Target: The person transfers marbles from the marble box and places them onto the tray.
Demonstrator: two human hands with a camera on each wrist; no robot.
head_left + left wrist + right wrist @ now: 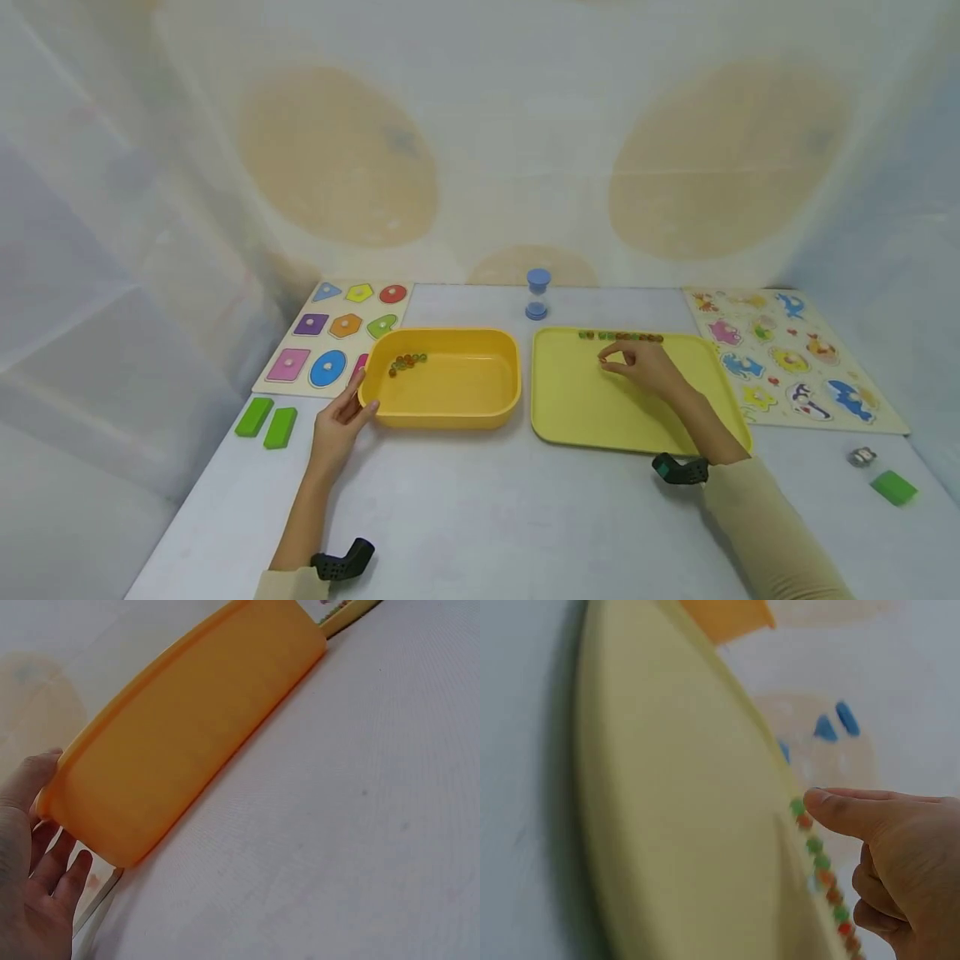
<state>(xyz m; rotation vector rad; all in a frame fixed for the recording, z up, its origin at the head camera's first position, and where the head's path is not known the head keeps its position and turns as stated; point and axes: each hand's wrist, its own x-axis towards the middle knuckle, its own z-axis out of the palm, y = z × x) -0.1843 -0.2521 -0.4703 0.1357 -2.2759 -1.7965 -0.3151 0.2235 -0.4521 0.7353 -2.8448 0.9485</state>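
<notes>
My left hand (pixel 339 429) holds the left end of a deep orange plastic tub (pixel 450 419), thumb at the rim and fingers against the end wall. Several green and amber glass marbles (pixel 407 362) lie inside the tub, toward its back left. Over the shallow yellow tray (pixel 585 408), my right hand (pixel 643 367) pinches a small amber marble (pixel 602 360) between thumb and forefinger, mostly hidden by the fingertips. Behind that hand, a row of green, amber and reddish marbles (pixel 823 876) runs along the tray's back edge, with a gap near its left end.
A blue-capped hourglass (pixel 537 293) stands behind the containers. A shape puzzle board (pixel 300 350) lies at left, partly behind the tub; an animal puzzle board (pixel 795 358) lies at right. Green blocks (pixel 281 427) lie on both sides, and a small grey object (pixel 862 457) sits front right.
</notes>
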